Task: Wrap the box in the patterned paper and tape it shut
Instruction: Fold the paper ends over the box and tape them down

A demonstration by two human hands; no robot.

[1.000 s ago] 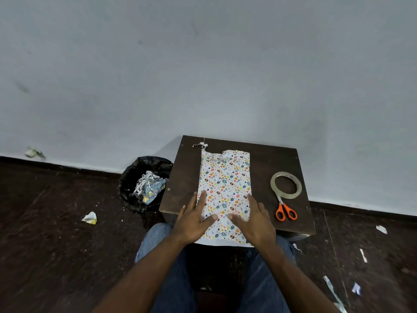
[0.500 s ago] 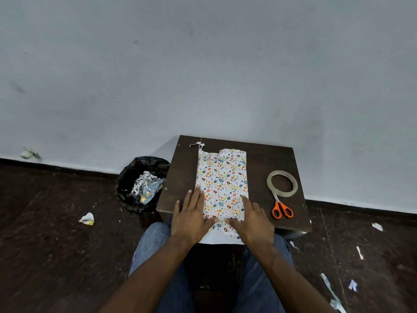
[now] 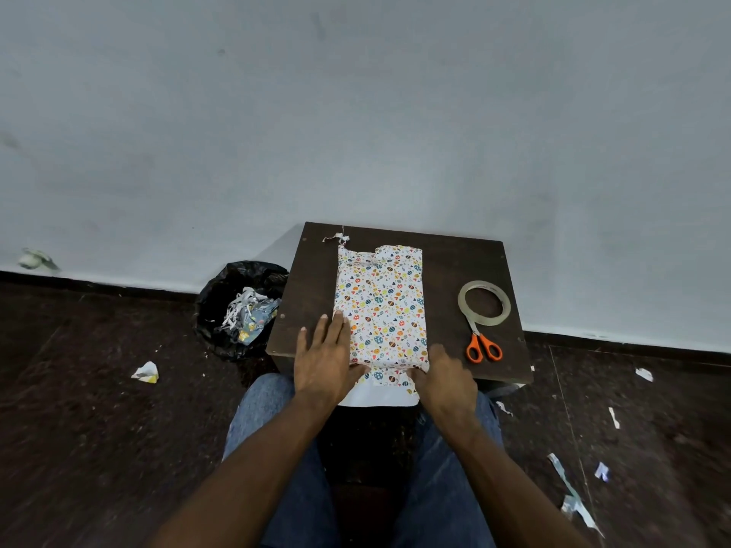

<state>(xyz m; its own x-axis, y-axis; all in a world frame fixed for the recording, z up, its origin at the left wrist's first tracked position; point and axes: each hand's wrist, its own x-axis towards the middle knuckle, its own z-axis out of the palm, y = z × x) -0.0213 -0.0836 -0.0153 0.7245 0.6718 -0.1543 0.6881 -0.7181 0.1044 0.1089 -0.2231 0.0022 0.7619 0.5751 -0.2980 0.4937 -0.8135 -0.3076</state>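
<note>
The box lies lengthwise on the small dark table (image 3: pixel 455 263), hidden under the patterned paper (image 3: pixel 381 306), which is white with coloured dots. The paper's near flap hangs over the table's front edge and shows its white underside. My left hand (image 3: pixel 326 355) lies flat, fingers spread, against the parcel's left near side. My right hand (image 3: pixel 445 375) presses at the parcel's near right corner with fingers curled onto the flap. A clear tape roll (image 3: pixel 483 302) lies to the right of the parcel, touching orange-handled scissors (image 3: pixel 482 344).
A black bin (image 3: pixel 237 306) full of paper scraps stands on the floor left of the table. Torn paper bits (image 3: pixel 145 372) lie scattered on the dark floor on both sides. A pale wall rises right behind the table. My knees are under the front edge.
Both hands slid apart and toward me, from the top of the parcel to its near corners. The camera view tilted slightly.
</note>
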